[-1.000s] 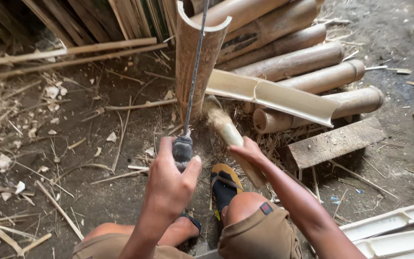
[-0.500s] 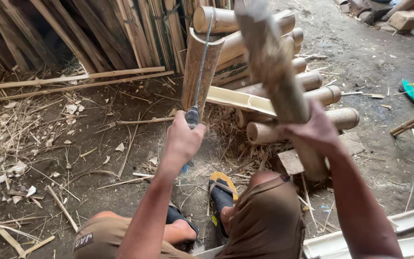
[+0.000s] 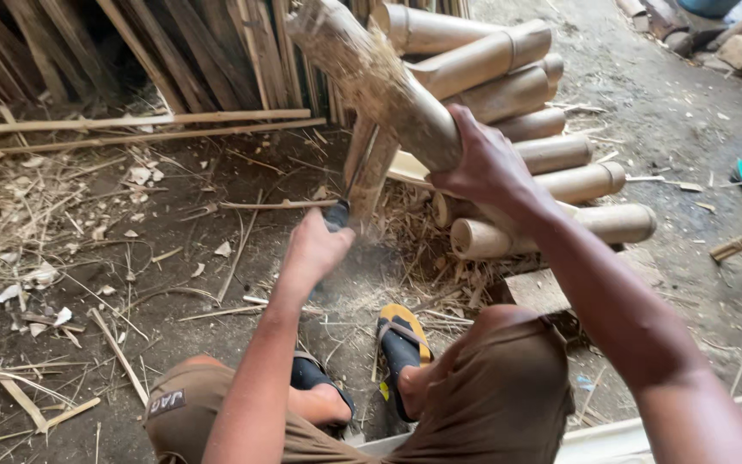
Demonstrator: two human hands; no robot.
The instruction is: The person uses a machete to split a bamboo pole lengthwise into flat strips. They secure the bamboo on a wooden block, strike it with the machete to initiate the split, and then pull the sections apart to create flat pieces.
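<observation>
Right hand (image 3: 483,167) clamped on thick frayed bamboo club (image 3: 380,82), raised. Left hand (image 3: 315,249) closed around dark knife handle (image 3: 337,215), blade set in upright split bamboo piece (image 3: 371,172) centre-far. Judgement: strike blade spine squarely, hold handle level, keep sandalled feet (image 3: 401,344) back.

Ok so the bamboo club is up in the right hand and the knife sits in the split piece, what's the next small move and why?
Probably bring the bamboo club down onto the back of the knife. The right hand holds it raised above the blade, the left hand steadies the handle, and the blade sits in the top of the upright split bamboo.
</observation>
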